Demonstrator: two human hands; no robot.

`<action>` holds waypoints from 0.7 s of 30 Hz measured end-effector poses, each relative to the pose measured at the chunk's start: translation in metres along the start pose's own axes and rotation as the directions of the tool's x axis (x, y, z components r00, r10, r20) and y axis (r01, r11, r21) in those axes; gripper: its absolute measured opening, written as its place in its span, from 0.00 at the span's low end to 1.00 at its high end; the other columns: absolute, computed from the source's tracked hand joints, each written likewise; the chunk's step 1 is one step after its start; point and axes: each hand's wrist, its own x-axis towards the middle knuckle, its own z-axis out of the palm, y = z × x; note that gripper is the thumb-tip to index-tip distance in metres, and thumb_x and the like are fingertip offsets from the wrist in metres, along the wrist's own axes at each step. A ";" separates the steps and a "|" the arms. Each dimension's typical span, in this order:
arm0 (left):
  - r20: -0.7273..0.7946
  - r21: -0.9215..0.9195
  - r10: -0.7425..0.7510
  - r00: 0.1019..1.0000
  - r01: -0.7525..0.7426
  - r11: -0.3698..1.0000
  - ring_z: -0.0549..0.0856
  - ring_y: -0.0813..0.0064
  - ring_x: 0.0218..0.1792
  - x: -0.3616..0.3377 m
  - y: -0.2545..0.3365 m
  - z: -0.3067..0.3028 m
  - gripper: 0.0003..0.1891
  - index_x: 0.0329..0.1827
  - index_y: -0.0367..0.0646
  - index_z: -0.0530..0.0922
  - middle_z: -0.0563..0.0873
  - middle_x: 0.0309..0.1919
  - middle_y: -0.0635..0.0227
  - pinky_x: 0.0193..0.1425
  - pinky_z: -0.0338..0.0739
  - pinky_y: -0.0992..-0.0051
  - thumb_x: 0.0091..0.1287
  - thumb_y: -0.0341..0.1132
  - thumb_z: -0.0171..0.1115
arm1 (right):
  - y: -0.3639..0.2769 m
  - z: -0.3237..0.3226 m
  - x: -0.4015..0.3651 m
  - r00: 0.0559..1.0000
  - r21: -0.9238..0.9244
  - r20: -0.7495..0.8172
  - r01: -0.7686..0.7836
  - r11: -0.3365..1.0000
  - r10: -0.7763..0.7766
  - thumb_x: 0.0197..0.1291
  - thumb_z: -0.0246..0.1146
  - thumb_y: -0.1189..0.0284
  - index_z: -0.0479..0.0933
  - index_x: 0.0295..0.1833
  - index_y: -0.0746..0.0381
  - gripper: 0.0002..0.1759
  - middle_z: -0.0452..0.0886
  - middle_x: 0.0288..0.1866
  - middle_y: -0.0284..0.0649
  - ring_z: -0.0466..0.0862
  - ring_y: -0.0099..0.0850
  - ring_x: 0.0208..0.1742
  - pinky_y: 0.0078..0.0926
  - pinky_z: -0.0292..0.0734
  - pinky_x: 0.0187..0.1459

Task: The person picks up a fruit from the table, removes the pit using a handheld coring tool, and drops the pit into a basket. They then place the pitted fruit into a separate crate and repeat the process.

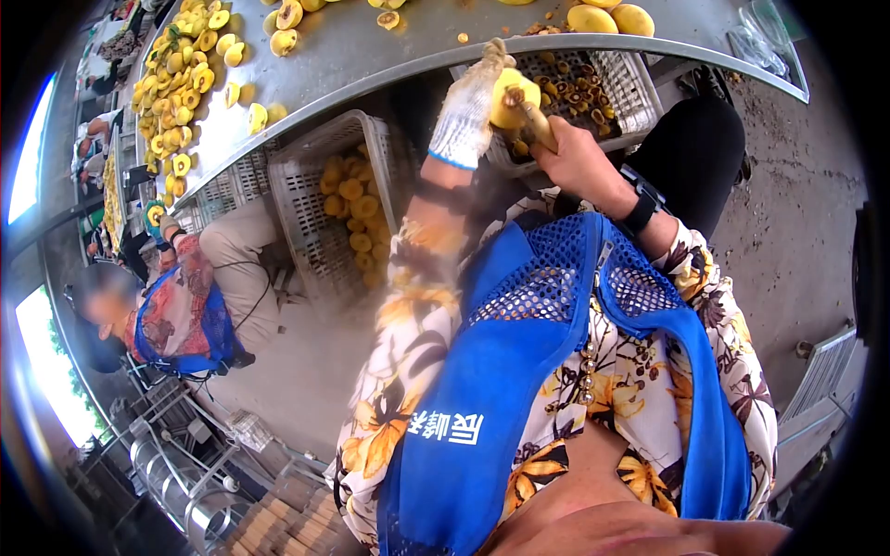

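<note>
Left hand (466, 109) tight around 1 yellow fruit (512, 93), right hand (570, 153) around 1 tool (537, 123), near 2 crates (311, 181).

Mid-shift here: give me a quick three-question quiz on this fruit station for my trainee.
1. True or false: the right hand wears a glove.
2. What does the left hand hold? A) a crate B) a yellow fruit C) a bottle
3. Fill in: the halved fruit lie on a metal ____.

Key:
1. False. It is bare, with its grip closed on a tool set against the fruit. The left hand is the gloved one.
2. B.
3. table.
</note>
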 end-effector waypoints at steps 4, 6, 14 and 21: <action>0.022 -0.243 0.056 0.998 -0.049 0.969 0.79 0.69 0.24 0.001 -0.023 0.000 0.17 0.33 0.42 0.76 0.79 0.24 0.66 0.28 0.75 0.73 0.65 0.48 0.61 | 0.011 0.014 0.005 0.998 0.098 -0.041 0.048 0.994 -0.044 0.59 0.59 0.71 0.67 0.36 0.69 0.12 0.74 0.22 0.43 0.75 0.29 0.21 0.34 0.71 0.25; -0.012 -0.333 -0.025 1.000 0.020 0.943 0.80 0.65 0.23 0.008 -0.039 -0.005 0.16 0.34 0.41 0.75 0.79 0.23 0.63 0.26 0.77 0.69 0.65 0.47 0.61 | -0.004 0.008 0.001 0.978 0.297 0.156 -0.177 0.938 0.135 0.60 0.58 0.72 0.66 0.37 0.67 0.10 0.73 0.21 0.38 0.72 0.24 0.17 0.27 0.69 0.20; 0.003 0.133 0.199 0.980 -0.198 0.971 0.83 0.66 0.28 0.002 -0.041 -0.002 0.25 0.45 0.37 0.73 0.83 0.29 0.61 0.32 0.79 0.70 0.69 0.54 0.46 | -0.021 0.000 -0.005 0.877 0.498 0.397 -0.453 0.739 0.270 0.61 0.53 0.75 0.62 0.38 0.62 0.06 0.67 0.19 0.30 0.65 0.17 0.12 0.17 0.61 0.13; -0.018 0.325 0.349 0.937 -0.324 0.888 0.83 0.64 0.28 0.007 -0.056 0.000 0.14 0.41 0.39 0.76 0.84 0.29 0.62 0.31 0.77 0.70 0.67 0.43 0.53 | -0.010 0.000 -0.005 0.830 0.532 0.482 -0.532 0.659 0.281 0.61 0.53 0.76 0.63 0.40 0.59 0.05 0.65 0.18 0.29 0.61 0.15 0.11 0.16 0.59 0.13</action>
